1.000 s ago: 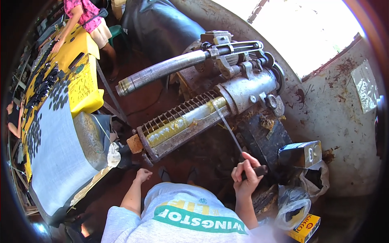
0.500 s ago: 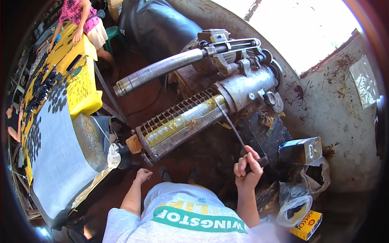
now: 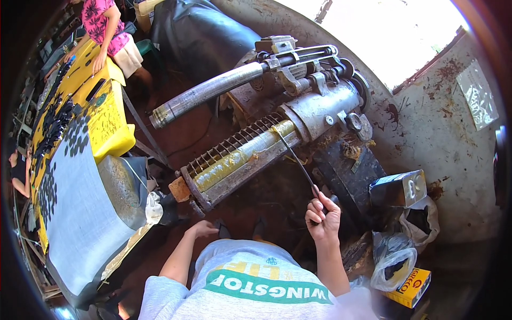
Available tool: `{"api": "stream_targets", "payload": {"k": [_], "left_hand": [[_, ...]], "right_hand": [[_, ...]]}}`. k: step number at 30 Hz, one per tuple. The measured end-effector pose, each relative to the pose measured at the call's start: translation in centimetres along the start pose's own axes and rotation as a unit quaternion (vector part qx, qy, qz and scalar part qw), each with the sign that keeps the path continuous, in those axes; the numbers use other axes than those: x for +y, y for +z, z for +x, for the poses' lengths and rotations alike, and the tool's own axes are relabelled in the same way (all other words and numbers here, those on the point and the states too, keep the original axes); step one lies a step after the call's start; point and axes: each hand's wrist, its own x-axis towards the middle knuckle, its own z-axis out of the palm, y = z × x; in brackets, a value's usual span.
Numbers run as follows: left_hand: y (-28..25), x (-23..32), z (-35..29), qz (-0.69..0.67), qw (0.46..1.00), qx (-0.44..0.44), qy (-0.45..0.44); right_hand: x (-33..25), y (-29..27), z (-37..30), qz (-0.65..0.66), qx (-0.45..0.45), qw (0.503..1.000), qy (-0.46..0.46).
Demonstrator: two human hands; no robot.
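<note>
My right hand is closed around the handle end of a long thin metal rod. The rod's tip rests against the upper right stretch of a metal roller coated in yellowish-brown paste, beside the machine's housing. A coil spring runs along the roller's far side. My left hand hangs near my body, below the roller's lower end, with nothing in it and its fingers loosely extended. A brown block sits at that lower end.
A bare metal cylinder juts out above the roller. To the left stands a table with grey sheeting and yellow sheeting, a person beyond it. At right are a metal can, a plastic bag and a yellow box.
The rod's tip has shifted a little left along the coated roller, and my right hand has turned slightly. My left hand has moved rightward and its fingers have straightened.
</note>
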Motion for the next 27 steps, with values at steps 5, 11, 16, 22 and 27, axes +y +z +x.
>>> {"api": "stream_targets", "payload": {"k": [5, 11, 16, 22, 27], "left_hand": [[0.9, 20.5, -10.8, 0.056, 0.884, -0.065, 0.46], [1.2, 33.3, -14.7, 0.168, 0.605, 0.351, 0.694], [1.5, 34.9, -11.5, 0.215, 0.611, 0.356, 0.673], [0.5, 35.1, -10.9, 0.217, 0.619, 0.314, 0.686], [-0.1, 35.9, -11.4, 0.271, 0.606, 0.318, 0.677]], "right_hand": [[-0.4, 0.9, -0.8, -0.072, -0.043, 0.996, -0.024], [-1.5, 3.1, -2.9, -0.135, -0.117, 0.984, -0.016], [-2.7, 2.3, -3.5, -0.159, -0.16, 0.974, -0.006], [-3.9, 2.1, -4.3, -0.565, -0.081, 0.636, -0.52], [-5.0, 2.0, -5.3, -0.744, -0.186, 0.447, -0.46]]}}
